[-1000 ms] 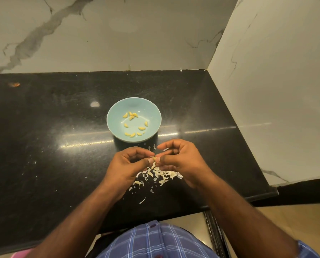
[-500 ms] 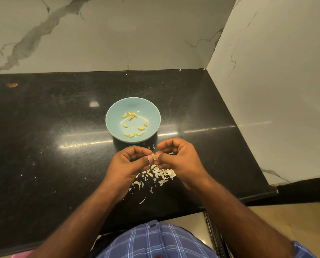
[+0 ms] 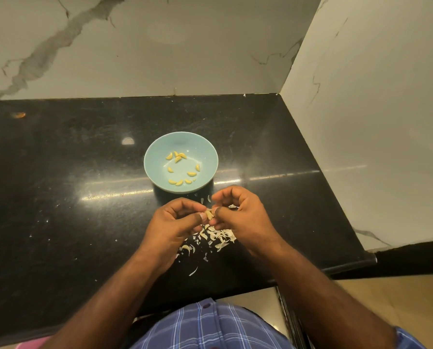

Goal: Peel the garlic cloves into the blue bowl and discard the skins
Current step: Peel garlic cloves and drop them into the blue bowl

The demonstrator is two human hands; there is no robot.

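A single garlic clove (image 3: 209, 214) is pinched between the fingertips of both hands, the left hand (image 3: 173, 224) gripping it from one side with thumb and curled fingers, the right hand (image 3: 243, 215) from the other with its thumb pressed against the clove and its fingers bent over it. The grip is narrow and tight on both sides, so that only a small pale part of the clove is seen between the thumbs. Directly below the grip, and slightly toward the person, a scatter of white skins (image 3: 215, 236) is spread on the black countertop (image 3: 59, 197), partly hidden under the hands. Just beyond the grip, away from the person, the blue bowl (image 3: 157, 147) is set on the counter, near the knuckles but not touched by them. Inside it, peeled cloves (image 3: 177, 157) are lying apart in a loose ring. A few more flecks of skin are seen between the grip and the bowl's near rim.
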